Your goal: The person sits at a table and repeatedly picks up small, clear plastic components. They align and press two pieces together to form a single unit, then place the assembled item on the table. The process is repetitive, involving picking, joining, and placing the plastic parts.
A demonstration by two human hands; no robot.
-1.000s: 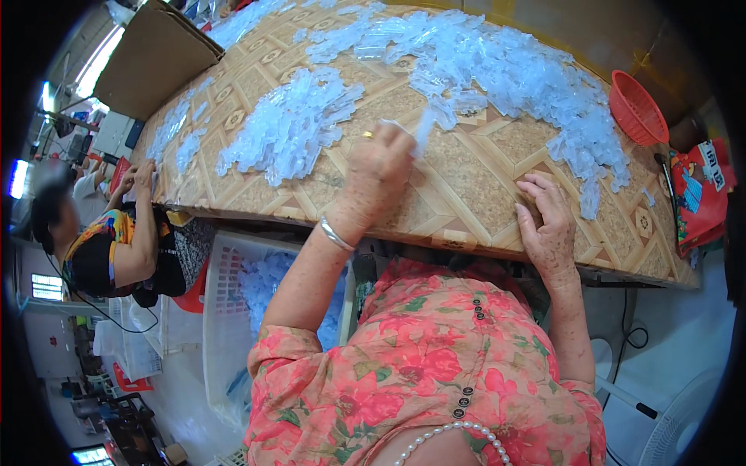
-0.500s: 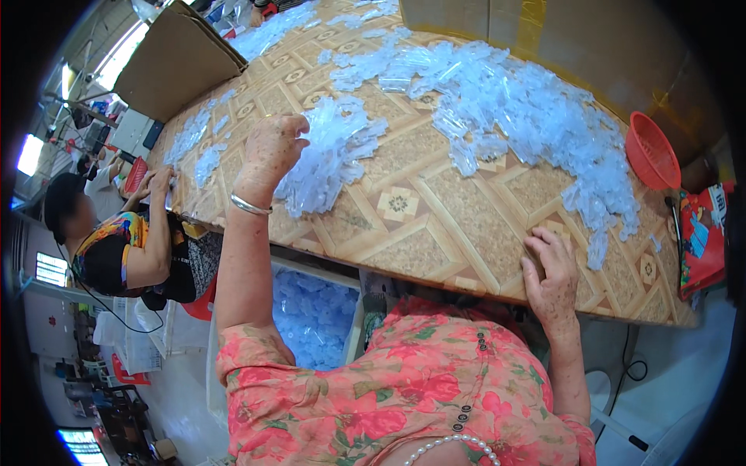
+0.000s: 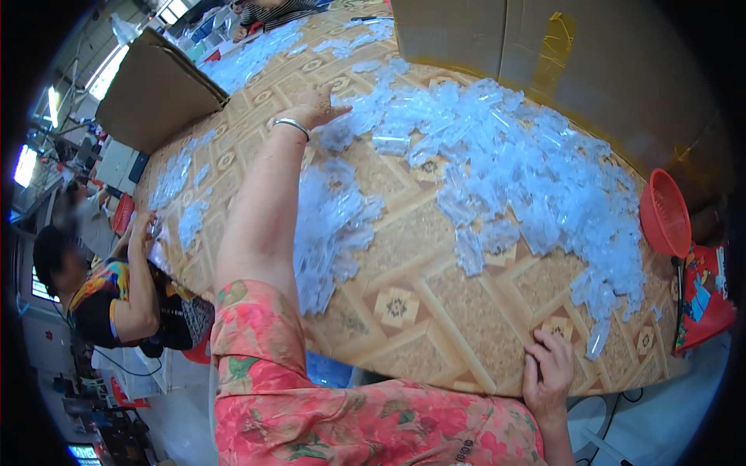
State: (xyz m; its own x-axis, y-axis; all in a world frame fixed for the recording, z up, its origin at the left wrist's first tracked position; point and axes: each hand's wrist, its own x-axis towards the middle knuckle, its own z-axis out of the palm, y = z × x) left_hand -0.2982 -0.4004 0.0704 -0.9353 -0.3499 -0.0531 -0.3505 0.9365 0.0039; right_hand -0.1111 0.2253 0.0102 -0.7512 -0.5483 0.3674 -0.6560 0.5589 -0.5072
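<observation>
My left hand (image 3: 314,109) is stretched far across the table, at the left edge of the far heap of clear plastic pieces (image 3: 528,155). Its fingers reach out apart toward those pieces, and I see nothing held in them. A smaller pile of the same clear pieces (image 3: 330,225) lies nearer me, beside my left forearm. My right hand (image 3: 550,373) rests on the near edge of the patterned table (image 3: 458,303), fingers loosely bent and apart, holding nothing.
Tall cardboard (image 3: 466,35) stands behind the heap, and another cardboard piece (image 3: 159,89) rises at the left. On the right are a red plastic basket (image 3: 666,213) and a red printed bag (image 3: 705,299). A co-worker (image 3: 116,287) sits at the left edge; below the table is a bin (image 3: 330,371).
My left hand has moved farther across the table, from above the near pile to the far heap. My body has leaned forward. The right hand stays on the table edge.
</observation>
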